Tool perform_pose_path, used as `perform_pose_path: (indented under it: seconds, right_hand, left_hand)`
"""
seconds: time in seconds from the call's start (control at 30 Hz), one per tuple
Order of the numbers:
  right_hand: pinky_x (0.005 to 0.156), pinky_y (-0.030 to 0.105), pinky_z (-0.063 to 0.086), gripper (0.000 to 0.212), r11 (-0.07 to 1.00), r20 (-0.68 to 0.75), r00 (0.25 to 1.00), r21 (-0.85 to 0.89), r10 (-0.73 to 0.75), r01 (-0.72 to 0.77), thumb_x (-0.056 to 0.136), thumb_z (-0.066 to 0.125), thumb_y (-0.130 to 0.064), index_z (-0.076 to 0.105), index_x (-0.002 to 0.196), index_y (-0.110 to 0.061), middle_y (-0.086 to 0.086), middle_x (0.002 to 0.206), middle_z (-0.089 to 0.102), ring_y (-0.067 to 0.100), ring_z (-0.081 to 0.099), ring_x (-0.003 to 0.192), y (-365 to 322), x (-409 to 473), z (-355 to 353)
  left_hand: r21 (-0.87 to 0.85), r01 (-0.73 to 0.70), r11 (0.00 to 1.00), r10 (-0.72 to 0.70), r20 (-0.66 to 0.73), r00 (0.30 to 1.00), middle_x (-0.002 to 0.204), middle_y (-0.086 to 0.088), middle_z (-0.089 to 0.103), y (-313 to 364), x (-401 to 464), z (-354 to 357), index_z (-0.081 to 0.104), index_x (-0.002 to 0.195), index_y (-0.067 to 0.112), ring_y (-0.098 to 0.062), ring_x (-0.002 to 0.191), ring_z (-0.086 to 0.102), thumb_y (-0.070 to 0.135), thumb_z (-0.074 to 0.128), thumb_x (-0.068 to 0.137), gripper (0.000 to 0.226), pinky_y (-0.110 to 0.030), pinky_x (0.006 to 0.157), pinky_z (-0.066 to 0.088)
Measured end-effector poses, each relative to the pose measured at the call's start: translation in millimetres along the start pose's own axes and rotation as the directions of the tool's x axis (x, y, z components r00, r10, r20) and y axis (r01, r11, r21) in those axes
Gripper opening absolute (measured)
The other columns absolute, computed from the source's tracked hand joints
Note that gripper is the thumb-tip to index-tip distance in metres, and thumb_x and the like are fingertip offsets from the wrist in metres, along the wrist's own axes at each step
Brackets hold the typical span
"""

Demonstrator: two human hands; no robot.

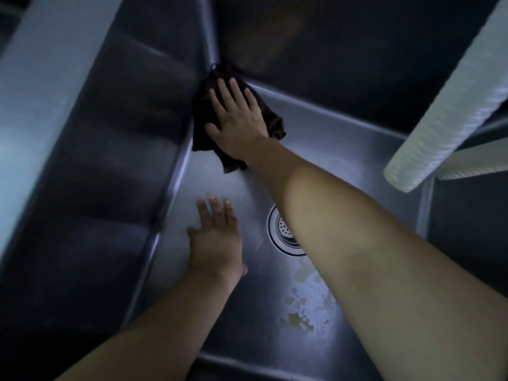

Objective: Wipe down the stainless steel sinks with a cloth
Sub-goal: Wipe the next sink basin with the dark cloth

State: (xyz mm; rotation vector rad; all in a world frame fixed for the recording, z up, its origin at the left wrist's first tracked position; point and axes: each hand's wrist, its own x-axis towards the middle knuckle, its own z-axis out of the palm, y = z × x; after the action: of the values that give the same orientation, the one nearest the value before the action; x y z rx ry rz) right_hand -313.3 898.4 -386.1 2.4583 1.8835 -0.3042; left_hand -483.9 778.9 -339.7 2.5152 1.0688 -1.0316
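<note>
Deep in the far left corner of the sink (343, 138), the right hand (237, 116) reaches forward with its arm stretched across the basin, fingers (225, 89) straight and spread, pressing flat on the dark cloth (203, 125). That cloth lies bunched under the palm, against the left wall where floor and walls meet. Nearer, the left hand (217, 240) rests open on the basin floor, fingers extended, holding nothing. Right of it sits the drain strainer (284, 231), partly hidden by the right forearm, with pale residue (305, 301) below. At upper right, a ribbed hose (450, 105) hangs over the basin.
</note>
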Motion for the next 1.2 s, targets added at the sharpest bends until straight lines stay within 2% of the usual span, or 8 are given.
perform_pose_path:
  seconds: [0.13, 0.33, 0.43, 0.57, 0.67, 0.77, 0.93, 1.2]
  right_hand:
    - [0.118, 0.04, -0.002, 0.066, 0.998, -0.05, 0.998, -0.06, -0.028, 0.025, 0.092, 0.028, -0.051, 0.016, 0.151, -0.025, 0.002, 0.16, 0.009, 0.022, 0.001, 0.147, 23, -13, 4]
    - [0.119, 0.042, 0.0, 0.067, 0.994, -0.037, 0.994, -0.037, 0.102, -0.103, 0.092, 0.03, -0.054, 0.016, 0.151, -0.025, 0.002, 0.16, 0.01, 0.023, 0.003, 0.147, 89, -74, 12]
    - [0.117, 0.044, 0.008, 0.067, 0.988, -0.078, 0.986, -0.036, 0.146, -0.149, 0.089, 0.039, -0.048, 0.029, 0.148, -0.018, 0.008, 0.156, 0.023, 0.028, 0.014, 0.146, 127, -109, 6]
    - [0.117, 0.042, 0.008, 0.06, 0.972, -0.138, 0.964, 0.091, 0.227, -0.216, 0.091, 0.048, -0.04, 0.039, 0.143, -0.011, 0.015, 0.15, 0.035, 0.034, 0.024, 0.141, 168, -157, 1]
    - [0.117, 0.042, 0.011, 0.063, 0.945, -0.09, 0.94, 0.04, 0.328, -0.326, 0.093, 0.048, -0.043, 0.031, 0.147, -0.013, 0.014, 0.151, 0.032, 0.033, 0.022, 0.141, 184, -183, -1]
    - [0.113, 0.043, 0.013, 0.061, 0.924, -0.098, 0.919, 0.013, 0.382, -0.383, 0.092, 0.036, -0.047, 0.037, 0.144, -0.014, 0.017, 0.147, 0.037, 0.037, 0.026, 0.138, 178, -200, 0]
    - [0.113, 0.052, 0.018, 0.067, 0.91, -0.054, 0.908, -0.005, 0.415, -0.415, 0.087, 0.035, -0.045, 0.034, 0.144, -0.011, 0.019, 0.151, 0.031, 0.039, 0.025, 0.139, 153, -226, 7]
    - [0.114, 0.049, 0.012, 0.065, 0.928, -0.02, 0.929, -0.045, 0.37, -0.371, 0.089, 0.034, -0.047, 0.043, 0.14, -0.007, 0.02, 0.151, 0.031, 0.038, 0.023, 0.141, 93, -287, 29]
  left_hand:
    - [0.01, 0.015, 1.0, -0.016, 0.042, 0.999, 0.151, -0.031, -0.018, 5, 3, -4, -0.019, 0.143, -0.003, -0.05, 0.14, -0.01, 0.052, 0.072, 0.072, 0.128, -0.058, 0.103, 0.034]
    - [0.006, 0.039, 0.999, -0.039, 0.067, 0.997, 0.151, -0.031, -0.017, 9, 2, -8, -0.018, 0.143, -0.005, -0.049, 0.14, -0.01, 0.048, 0.075, 0.071, 0.129, -0.058, 0.105, 0.034]
    - [0.002, 0.052, 0.999, -0.052, 0.07, 0.996, 0.152, -0.03, -0.016, 10, 0, -10, -0.017, 0.144, -0.004, -0.048, 0.14, -0.009, 0.048, 0.076, 0.07, 0.13, -0.058, 0.105, 0.034]
    - [0.006, 0.058, 0.998, -0.058, 0.066, 0.996, 0.153, -0.028, -0.013, 12, -1, -12, -0.015, 0.145, -0.003, -0.046, 0.141, -0.007, 0.05, 0.077, 0.067, 0.132, -0.056, 0.103, 0.036]
    - [0.014, 0.056, 0.998, -0.057, 0.065, 0.996, 0.153, -0.027, -0.013, 11, -2, -11, -0.015, 0.145, -0.002, -0.046, 0.141, -0.007, 0.052, 0.077, 0.067, 0.132, -0.055, 0.103, 0.036]
    - [0.008, 0.056, 0.998, -0.056, 0.063, 0.996, 0.154, -0.026, -0.012, 10, -2, -12, -0.014, 0.145, -0.001, -0.045, 0.142, -0.006, 0.052, 0.077, 0.066, 0.132, -0.054, 0.104, 0.036]
    - [0.006, 0.05, 0.999, -0.05, 0.048, 0.998, 0.154, -0.025, -0.01, 9, -3, -13, -0.014, 0.146, 0.0, -0.044, 0.142, -0.005, 0.054, 0.078, 0.064, 0.134, -0.052, 0.104, 0.038]
    - [-0.004, 0.016, 1.0, -0.016, 0.009, 1.0, 0.154, -0.024, -0.011, 4, -4, -10, -0.013, 0.146, 0.002, -0.043, 0.143, -0.003, 0.058, 0.077, 0.063, 0.135, -0.05, 0.103, 0.04]
